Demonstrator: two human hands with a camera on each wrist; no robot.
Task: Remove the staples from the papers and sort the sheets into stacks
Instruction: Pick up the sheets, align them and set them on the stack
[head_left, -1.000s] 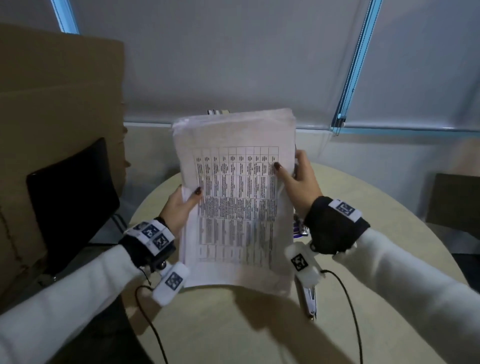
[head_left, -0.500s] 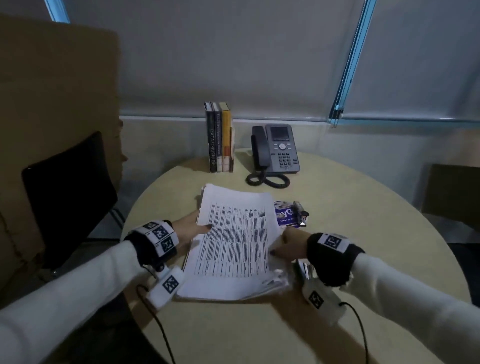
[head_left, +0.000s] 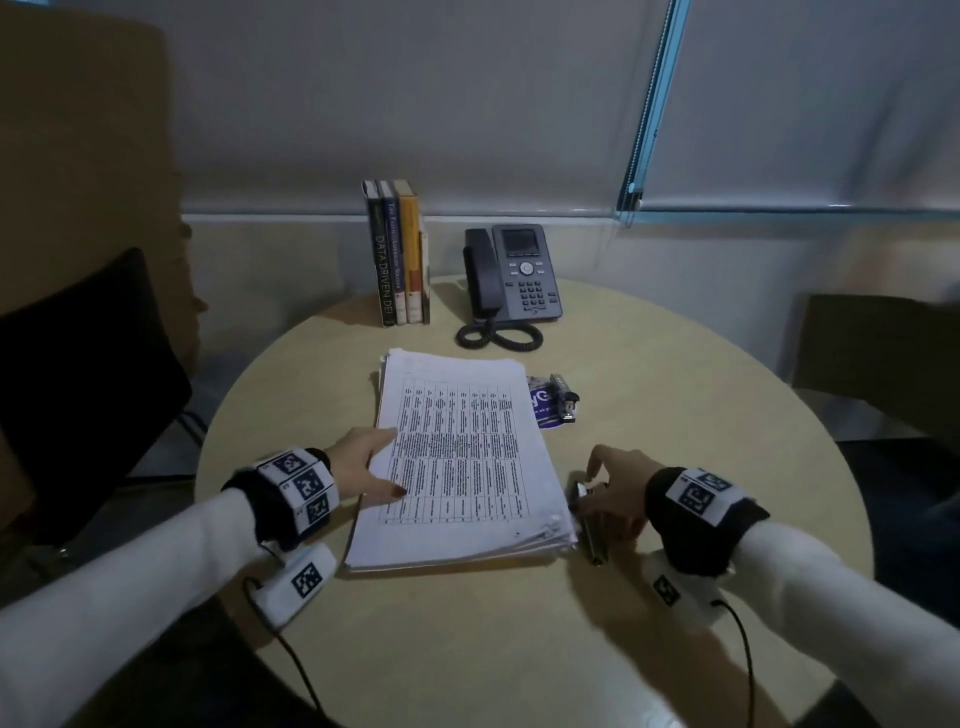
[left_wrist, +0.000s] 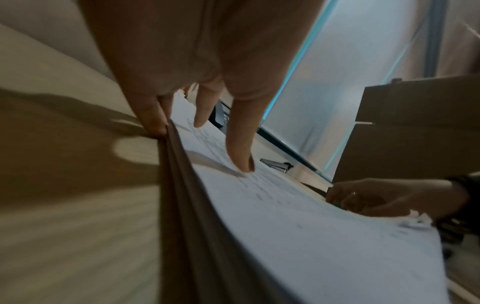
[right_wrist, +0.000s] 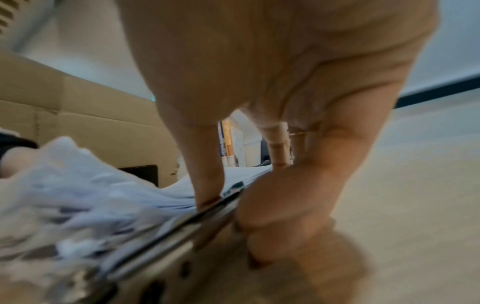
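Observation:
A thick stack of printed papers (head_left: 457, 467) lies flat on the round table (head_left: 467, 649), with curled corners at its near right. My left hand (head_left: 371, 462) rests on the stack's left edge with straight fingers; in the left wrist view one fingertip (left_wrist: 241, 160) presses the top sheet (left_wrist: 311, 226). My right hand (head_left: 615, 486) is just right of the stack's near corner and grips a long metal stapler (head_left: 589, 535). In the right wrist view the thumb (right_wrist: 207, 185) lies on the stapler (right_wrist: 168, 226) and the other fingers curl along its far side.
A small stapler (head_left: 566, 402) lies on a purple card (head_left: 540, 413) right of the stack. Upright books (head_left: 400, 254) and a desk phone (head_left: 519, 275) stand at the table's back. A black chair (head_left: 78, 374) is at the left, another chair (head_left: 883, 353) at the right.
Both hands held the stack upright a second ago, then laid it flat. The right hand left the paper and took hold of the metal stapler beside the stack's near right corner.

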